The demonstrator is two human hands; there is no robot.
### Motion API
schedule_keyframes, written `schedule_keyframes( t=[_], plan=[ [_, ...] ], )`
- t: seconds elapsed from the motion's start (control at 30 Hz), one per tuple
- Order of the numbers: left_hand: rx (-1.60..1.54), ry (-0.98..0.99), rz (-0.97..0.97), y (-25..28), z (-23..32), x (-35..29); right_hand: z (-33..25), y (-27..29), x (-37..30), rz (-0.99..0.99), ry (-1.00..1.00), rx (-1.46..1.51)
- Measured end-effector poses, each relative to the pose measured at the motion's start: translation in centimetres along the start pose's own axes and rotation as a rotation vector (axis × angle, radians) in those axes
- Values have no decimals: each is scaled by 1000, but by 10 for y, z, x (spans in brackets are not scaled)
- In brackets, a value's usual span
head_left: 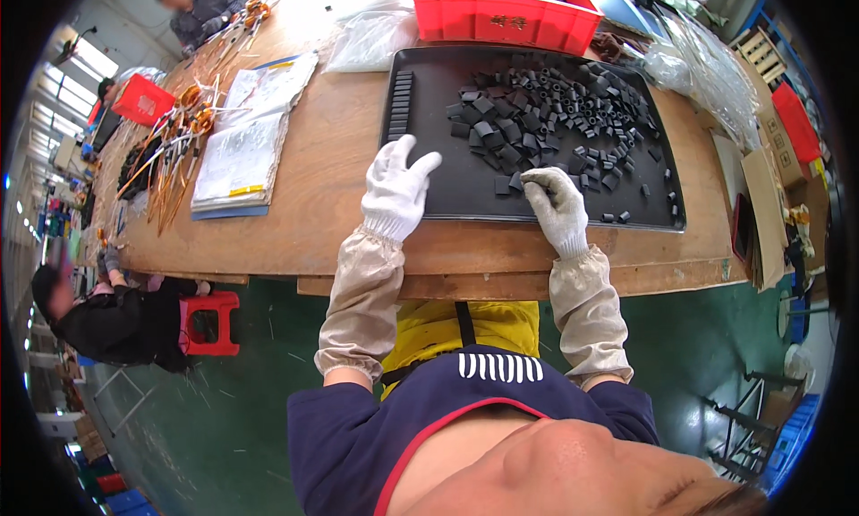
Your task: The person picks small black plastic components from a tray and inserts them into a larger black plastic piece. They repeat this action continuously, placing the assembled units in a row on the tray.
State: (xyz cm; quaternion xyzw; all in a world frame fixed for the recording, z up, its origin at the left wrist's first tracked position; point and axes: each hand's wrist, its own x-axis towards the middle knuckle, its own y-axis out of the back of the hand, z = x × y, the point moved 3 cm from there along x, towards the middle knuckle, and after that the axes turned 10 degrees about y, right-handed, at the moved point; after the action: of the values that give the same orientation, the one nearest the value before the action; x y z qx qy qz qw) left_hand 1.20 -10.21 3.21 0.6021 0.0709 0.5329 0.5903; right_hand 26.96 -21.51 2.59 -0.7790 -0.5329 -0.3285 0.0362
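Note:
My left hand (pixel 395 190), in a white knit glove, rests at the left edge of a black tray (pixel 447 189). Its thumb and forefinger are apart, and the fingertips lie by the near end of a straight row of short black pieces (pixel 402 106) along the tray's left side. My right hand (pixel 558 209), in a greyer glove, is curled over the tray's near part with its fingertips pinched beside loose black pieces. Whatever sits in that pinch is mostly hidden. A heap of small black tube-like pieces (pixel 537 113) spreads over the tray's middle and right.
Behind the tray stands a red crate (pixel 506 17), with clear plastic bags (pixel 374 40) to its left. Papers (pixel 242 149) and bundled wires (pixel 183 149) lie leftward on the wooden table (pixel 327 194). A person (pixel 116 315) sits by a red stool (pixel 213 324); cardboard (pixel 762 216) stands right.

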Motion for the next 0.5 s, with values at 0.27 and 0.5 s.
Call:
schedule_keyframes(
  t=[0.27, 0.5],
  plan=[
    [-85, -101, -486, -48, 81, 49, 3, 3, -9, 23, 8, 26],
    [-51, 107, -595, -56, 89, 40, -5, 11, -16, 2, 21, 13]
  ],
)
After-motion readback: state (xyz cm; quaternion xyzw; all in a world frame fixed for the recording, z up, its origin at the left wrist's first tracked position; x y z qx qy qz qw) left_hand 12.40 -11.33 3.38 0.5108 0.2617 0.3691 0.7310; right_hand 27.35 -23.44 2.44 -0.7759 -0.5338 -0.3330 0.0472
